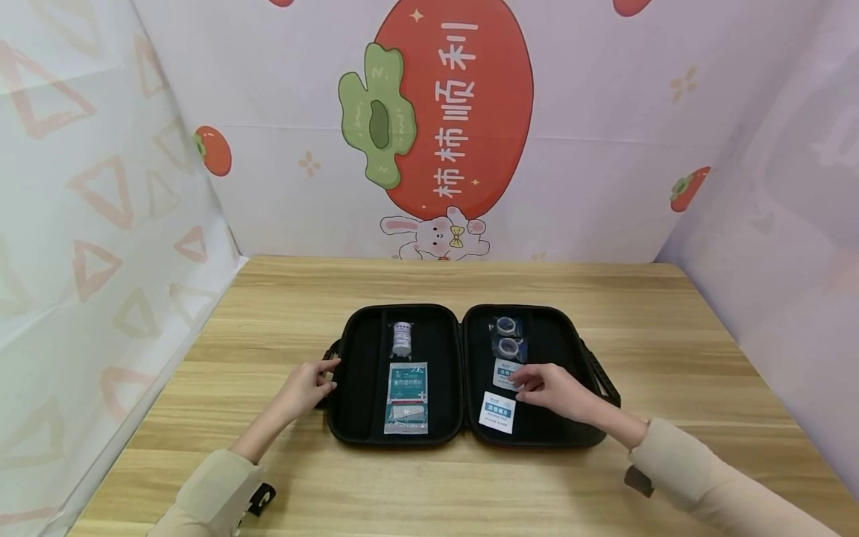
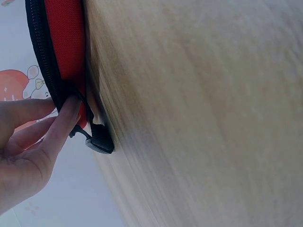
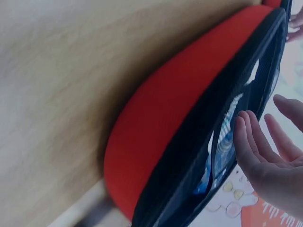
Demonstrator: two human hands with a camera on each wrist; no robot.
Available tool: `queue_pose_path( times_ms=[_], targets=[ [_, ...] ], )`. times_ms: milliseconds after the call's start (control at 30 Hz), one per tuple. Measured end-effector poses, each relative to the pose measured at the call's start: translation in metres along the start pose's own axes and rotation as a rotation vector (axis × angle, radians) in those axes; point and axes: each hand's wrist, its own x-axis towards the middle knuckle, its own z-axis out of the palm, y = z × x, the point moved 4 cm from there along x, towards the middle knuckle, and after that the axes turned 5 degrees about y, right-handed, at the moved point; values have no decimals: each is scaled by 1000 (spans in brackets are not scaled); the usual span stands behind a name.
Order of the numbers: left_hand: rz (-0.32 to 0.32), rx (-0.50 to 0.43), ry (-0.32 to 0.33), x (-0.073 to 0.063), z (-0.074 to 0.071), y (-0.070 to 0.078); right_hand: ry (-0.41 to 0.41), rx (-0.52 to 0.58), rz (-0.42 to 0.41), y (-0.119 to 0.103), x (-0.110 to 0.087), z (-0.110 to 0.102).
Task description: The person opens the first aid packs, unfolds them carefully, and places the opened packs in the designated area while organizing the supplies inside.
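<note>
A black-lined case [image 1: 419,440] with a red shell [image 2: 66,42] lies unfolded on the table. At its left rim, beside the zipper and handle, my left hand [image 1: 305,388] pinches the edge between thumb and fingers. Over the right half hovers my right hand [image 1: 553,389], fingers loosely bent, nothing held between them. Its fingertips are close to the upper white alcohol pad packet [image 1: 505,375], partly covering it. A second white packet [image 1: 497,412] lies just below. Two tape rolls [image 1: 508,348] in clear wrap sit above, under a band.
In the case's left half are a white rolled bandage [image 1: 402,339] and a green-and-white dressing packet [image 1: 407,395]. A carry handle [image 1: 602,379] sticks out on the right. The wooden table [image 1: 429,492] meets a printed cloth backdrop [image 1: 282,194] behind.
</note>
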Motion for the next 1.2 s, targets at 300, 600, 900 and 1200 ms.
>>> queue_pose_path(
  times_ms=[300,600,900,1200],
  targets=[
    [-8,6,-7,0,-1,0,-7,-74,-74,-7,2,19],
    [2,0,-9,-1,-1,1,-4,-139,-67,-7,0,29],
    [-1,-3,-11,0,0,0,13,-224,-72,-5,1,35],
    [0,-5,-6,0,-1,1,32,-240,-41,-2,1,39]
  ],
)
